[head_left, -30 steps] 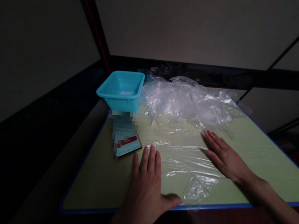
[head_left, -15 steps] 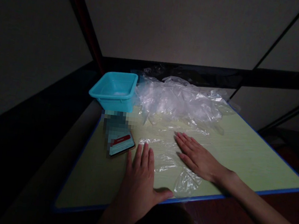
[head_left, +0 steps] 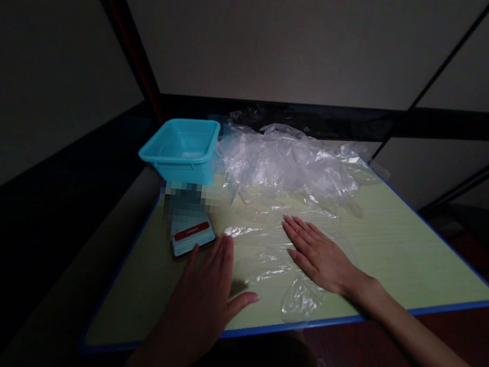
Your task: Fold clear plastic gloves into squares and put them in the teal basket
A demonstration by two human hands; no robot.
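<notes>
A clear plastic bag (head_left: 268, 263) lies spread out over the pale yellow-green tabletop (head_left: 404, 255), its crinkled end near the front edge. My right hand (head_left: 318, 254) rests flat on it, fingers stretched toward the left. At the bag's left side is my left hand (head_left: 208, 291), fingers extended and thumb out to the right; it seems slightly raised, with a shadow beside it. Neither hand holds anything. Just beyond the left fingertips lies a phone (head_left: 194, 239) with a lit screen, its upper part blurred out.
A turquoise plastic basin (head_left: 178, 167) stands at the back left. Beside it, a heap of crumpled clear plastic bags (head_left: 291, 162) runs along the back of the table. Blue edging (head_left: 455, 306) borders the tabletop, and a wall (head_left: 287, 41) rises behind.
My left hand has shifted left and lifted a little from the bag, its fingers drawing closer together. The right hand stays flat in place. The whole view has moved slightly.
</notes>
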